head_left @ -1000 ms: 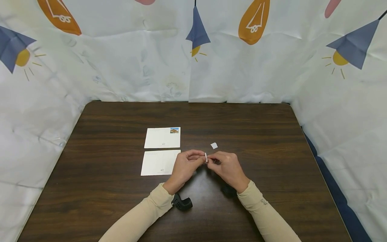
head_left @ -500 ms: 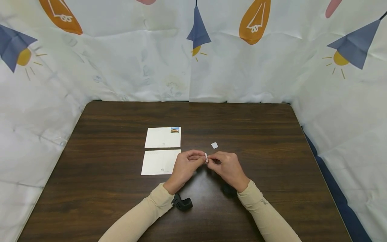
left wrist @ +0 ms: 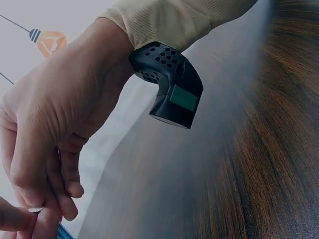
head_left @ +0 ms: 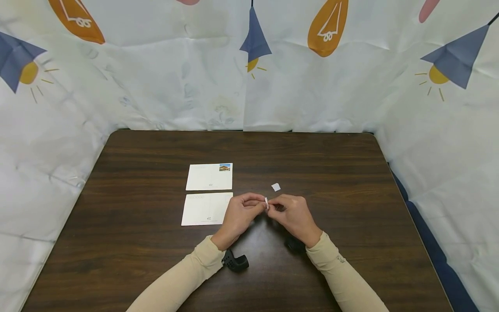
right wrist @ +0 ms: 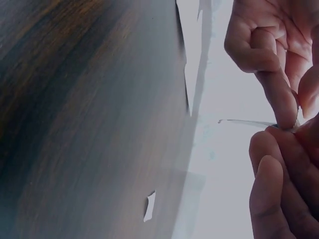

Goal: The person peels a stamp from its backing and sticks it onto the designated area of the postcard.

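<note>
Between the fingertips of both hands is a small stamp-sized piece of paper [head_left: 267, 203], seen nearly edge-on in the head view. My left hand [head_left: 241, 216] pinches it from one side, and my right hand [head_left: 294, 216] pinches it from the other. In the right wrist view it shows as a thin pale edge, mostly covered by fingers. Left of the hands lies a blank-looking postcard [head_left: 202, 210], its right corner behind the left hand. Just beyond it is another postcard [head_left: 206, 178] with a colourful stamp [head_left: 224, 167] at its upper right.
A small white square of paper [head_left: 276, 187] lies on the dark wooden table [head_left: 331, 164] just beyond the right hand. Black wrist cameras, such as the left one [head_left: 235, 262], hang beneath the cuffs. A printed white curtain [head_left: 175, 86] surrounds the table's back and sides.
</note>
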### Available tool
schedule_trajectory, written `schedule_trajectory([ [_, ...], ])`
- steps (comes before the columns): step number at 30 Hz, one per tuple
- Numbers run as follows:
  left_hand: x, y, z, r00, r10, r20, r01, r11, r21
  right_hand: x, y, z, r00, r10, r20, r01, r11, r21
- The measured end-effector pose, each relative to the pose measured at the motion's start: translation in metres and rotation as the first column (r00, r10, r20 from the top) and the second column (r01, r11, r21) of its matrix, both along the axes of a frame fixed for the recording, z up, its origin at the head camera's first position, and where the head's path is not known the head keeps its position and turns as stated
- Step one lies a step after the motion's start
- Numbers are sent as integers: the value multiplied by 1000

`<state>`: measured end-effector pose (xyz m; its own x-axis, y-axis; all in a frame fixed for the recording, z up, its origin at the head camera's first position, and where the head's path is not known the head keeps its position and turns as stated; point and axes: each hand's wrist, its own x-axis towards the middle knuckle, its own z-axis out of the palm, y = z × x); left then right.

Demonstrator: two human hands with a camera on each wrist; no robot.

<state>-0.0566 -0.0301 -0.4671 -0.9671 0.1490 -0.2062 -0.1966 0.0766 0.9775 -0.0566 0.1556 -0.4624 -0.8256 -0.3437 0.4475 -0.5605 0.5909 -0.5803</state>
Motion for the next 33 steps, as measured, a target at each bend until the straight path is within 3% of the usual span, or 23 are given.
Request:
schedule_trajectory([
  [7, 0, 0, 0, 1000, -7, -24, 7, 1000, 8, 0, 1, 1, 998, -6, 61, 9, 999, -47],
  [20, 0, 0, 2, 999, -16, -51, 17, 1000, 13, -3, 5, 2, 996, -36, 80, 41, 997, -69],
  [33, -1, 2, 0, 992, 15, -125, -23, 997, -67, -2, 1, 4, 993, -81, 84, 87, 994, -70],
])
